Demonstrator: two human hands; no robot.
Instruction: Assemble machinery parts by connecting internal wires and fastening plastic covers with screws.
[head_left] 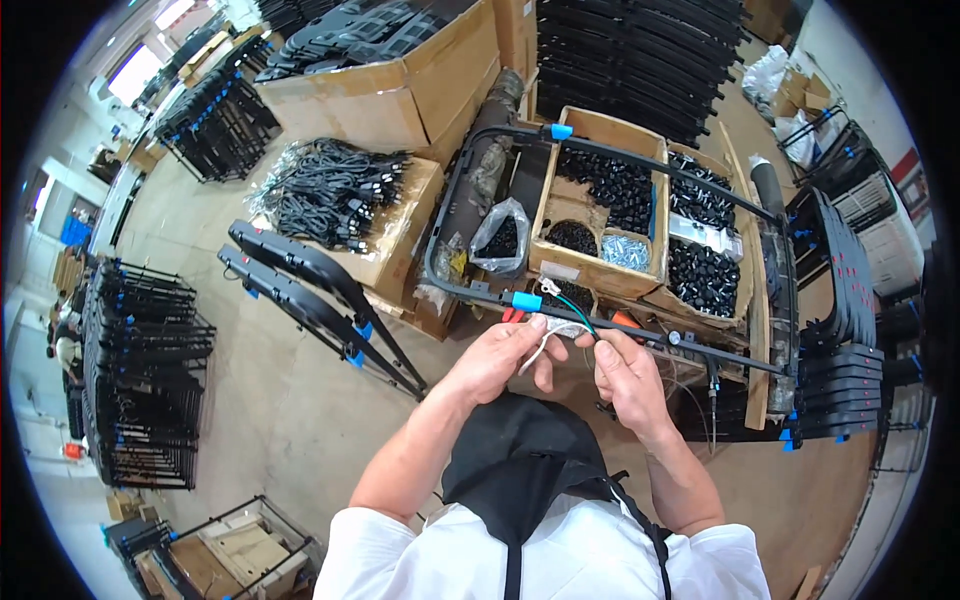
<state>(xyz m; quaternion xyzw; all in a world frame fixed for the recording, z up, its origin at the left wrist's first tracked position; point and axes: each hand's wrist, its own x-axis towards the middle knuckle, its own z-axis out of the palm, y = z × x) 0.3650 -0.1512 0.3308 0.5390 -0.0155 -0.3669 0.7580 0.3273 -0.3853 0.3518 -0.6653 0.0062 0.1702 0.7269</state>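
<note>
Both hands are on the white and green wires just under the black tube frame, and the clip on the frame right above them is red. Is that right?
Not quite: the clip on the black tube frame is blue, not red, as the head view shows. The rest holds: the left hand and right hand both pinch the white and green wires just under that frame.

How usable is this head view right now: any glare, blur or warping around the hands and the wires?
Head view: even indoor light and no strong shadows at the left hand, right hand and wires, which look fairly sharp; the bright windows at upper left are blown out; fisheye bends the black frame and darkens the corners.
</note>
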